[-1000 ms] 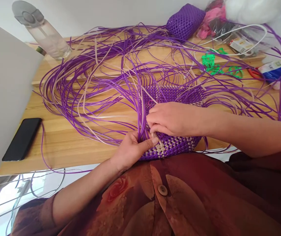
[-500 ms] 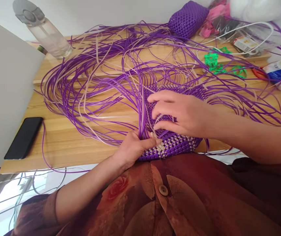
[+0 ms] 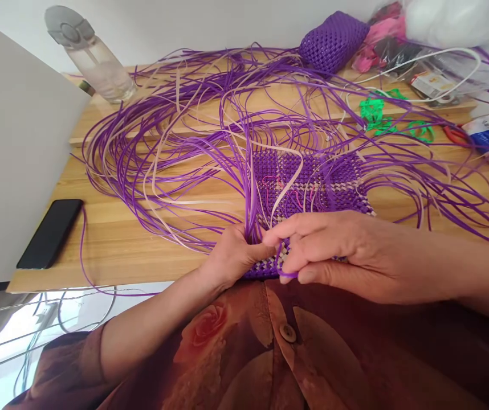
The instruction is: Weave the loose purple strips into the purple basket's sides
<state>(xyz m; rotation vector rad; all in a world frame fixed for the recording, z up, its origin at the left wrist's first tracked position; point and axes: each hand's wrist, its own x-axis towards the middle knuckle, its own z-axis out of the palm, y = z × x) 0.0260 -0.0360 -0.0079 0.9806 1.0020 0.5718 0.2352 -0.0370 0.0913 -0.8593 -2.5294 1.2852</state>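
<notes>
A purple and beige woven piece (image 3: 308,171) lies on the table's front edge, with long loose strips fanning out from its sides. My left hand (image 3: 238,253) is closed at its left front corner, gripping a bundle of purple strips (image 3: 251,210) with the thumb pressed toward the weave. Just to the right, my right hand (image 3: 334,250) covers the front part of the weave. Between its thumb and fingers a purple strip (image 3: 288,274) is pinched, bent in a small loop. A beige strip (image 3: 289,182) curls up over the weave behind the fingers.
Long purple and beige strips (image 3: 116,148) sprawl over the left and back of the table. A phone (image 3: 50,233) lies at left, a water bottle (image 3: 99,65) behind it. At the back right are a purple woven pouch (image 3: 333,42), green tape (image 3: 373,111) and plastic bags (image 3: 436,82).
My right hand has come down and toward me from above the weave and now pinches a purple strip. The left hand keeps its hold. The whole view has shifted slightly.
</notes>
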